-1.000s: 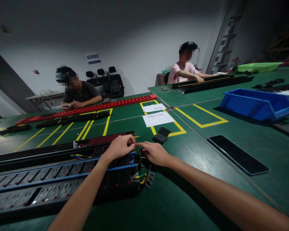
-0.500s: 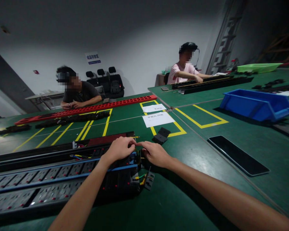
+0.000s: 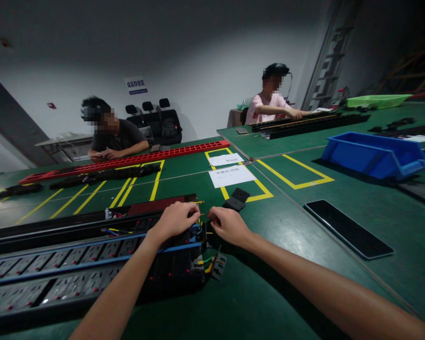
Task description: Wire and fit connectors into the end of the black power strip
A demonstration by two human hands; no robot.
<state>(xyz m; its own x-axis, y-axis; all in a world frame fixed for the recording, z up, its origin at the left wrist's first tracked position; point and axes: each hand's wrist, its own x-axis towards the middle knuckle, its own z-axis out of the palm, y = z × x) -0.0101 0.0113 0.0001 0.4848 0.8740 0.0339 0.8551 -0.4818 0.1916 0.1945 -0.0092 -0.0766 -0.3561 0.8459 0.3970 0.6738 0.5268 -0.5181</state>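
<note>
Long black power strips (image 3: 92, 278) with rows of sockets, red dots and blue edges lie at the left front. My left hand (image 3: 179, 218) rests over the right end of the farther strip, fingers curled down on it. A thin copper-coloured strip end (image 3: 202, 215) pokes out by its fingertips. Just right of that end, my right hand (image 3: 230, 224) is closed, thumb and index finger together; what lies between them, if anything, is hidden. Below it, a black end piece (image 3: 219, 266) hangs from yellow-green wires.
Black plates (image 3: 237, 199) lie beyond my right hand, near white paper labels (image 3: 232, 176). A phone (image 3: 349, 229) and a blue bin (image 3: 375, 153) are to the right. Across the green table, a red slotted rail (image 3: 127, 162) stretches before one person (image 3: 116, 134); another person (image 3: 269, 106) works farther right.
My right hand's index finger has drawn back from my left fingertips and curled in, opening a small gap between the hands. My left hand stays put. The right-hand person's arm has shifted right.
</note>
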